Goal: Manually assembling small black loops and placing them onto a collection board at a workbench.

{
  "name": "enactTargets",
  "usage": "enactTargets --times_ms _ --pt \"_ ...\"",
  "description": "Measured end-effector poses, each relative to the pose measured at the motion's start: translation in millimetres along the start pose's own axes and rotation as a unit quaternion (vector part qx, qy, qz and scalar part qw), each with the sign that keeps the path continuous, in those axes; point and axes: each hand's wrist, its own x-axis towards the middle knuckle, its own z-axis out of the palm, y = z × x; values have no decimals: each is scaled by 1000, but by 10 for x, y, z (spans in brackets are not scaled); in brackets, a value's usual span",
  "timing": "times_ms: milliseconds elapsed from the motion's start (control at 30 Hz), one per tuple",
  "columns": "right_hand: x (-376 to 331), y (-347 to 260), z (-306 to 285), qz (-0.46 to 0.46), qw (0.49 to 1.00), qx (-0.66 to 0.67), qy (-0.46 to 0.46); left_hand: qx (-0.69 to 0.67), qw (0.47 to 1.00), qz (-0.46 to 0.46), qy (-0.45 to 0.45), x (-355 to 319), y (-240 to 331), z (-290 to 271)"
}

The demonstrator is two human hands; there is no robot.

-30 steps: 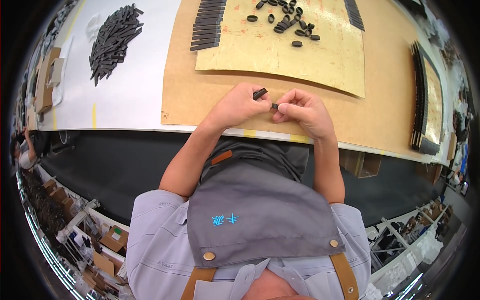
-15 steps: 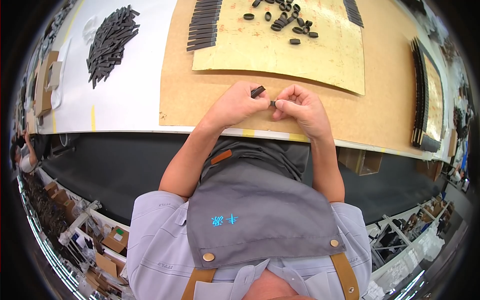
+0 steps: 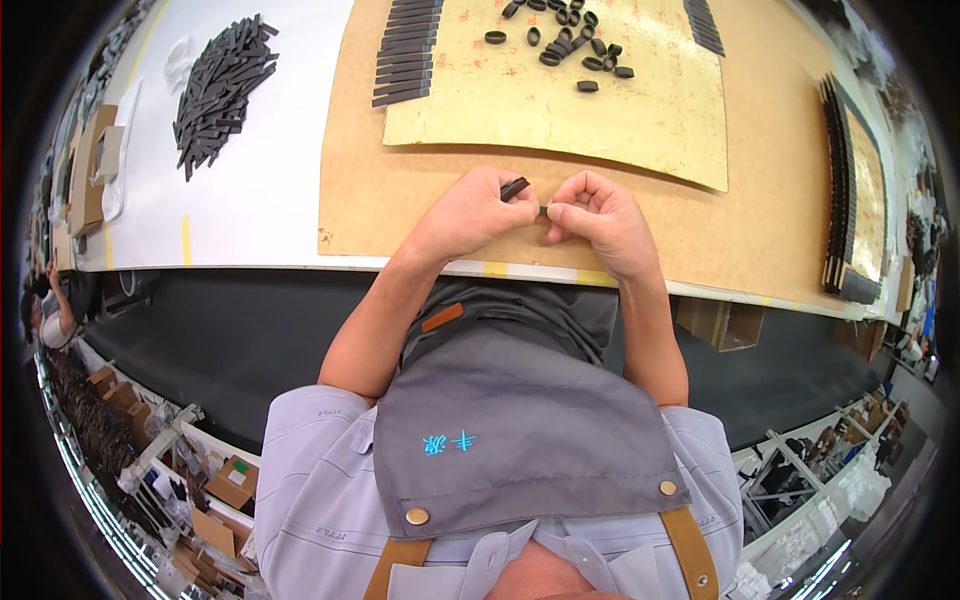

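Observation:
Close together above the table's near edge, both of my hands are closed. My left hand (image 3: 478,208) grips black strips (image 3: 514,188) whose ends stick out by the index finger. A small dark piece (image 3: 543,211) shows between the fingertips of the two hands. My right hand (image 3: 602,220) pinches it between thumb and finger; whether it belongs to a strip in the left hand, I cannot tell. Beyond the hands, several small black loops (image 3: 588,87) lie on a yellowish board (image 3: 560,130). A row of black strips (image 3: 404,72) is laid along the board's left edge.
A heap of black strips (image 3: 222,95) lies on the white tabletop (image 3: 270,180) at left. Another row of strips (image 3: 706,25) is at the board's far right corner. A dark stack of boards edged with strips (image 3: 842,190) lies at right. Cardboard boxes (image 3: 97,165) stand far left.
My hands stay almost in the same place. Less of the small dark piece shows between the fingertips now, and the view has shifted very slightly.

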Motion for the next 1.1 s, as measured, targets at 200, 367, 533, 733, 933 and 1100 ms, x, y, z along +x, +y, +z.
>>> enactTargets --times_ms 200,367,533,733,933,1100 --pt "-12 13 9 -3 1000 -5 -1 2 1000 -2 -2 -22 9 5" --pt "-10 12 14 -3 1000 -15 3 6 1000 -4 -6 -22 20 3" --pt "5 14 31 3 1000 -21 2 2 1000 13 -8 -8 -12 4" --pt "10 3 57 5 1000 -16 -20 -11 999 38 -19 -46 -35 18" --pt "-5 -99 25 64 982 -149 -91 -40 998 44 -22 -74 -31 15" --pt "-24 -165 57 93 963 -216 -130 -29 997 41 -51 -76 -74 -30"
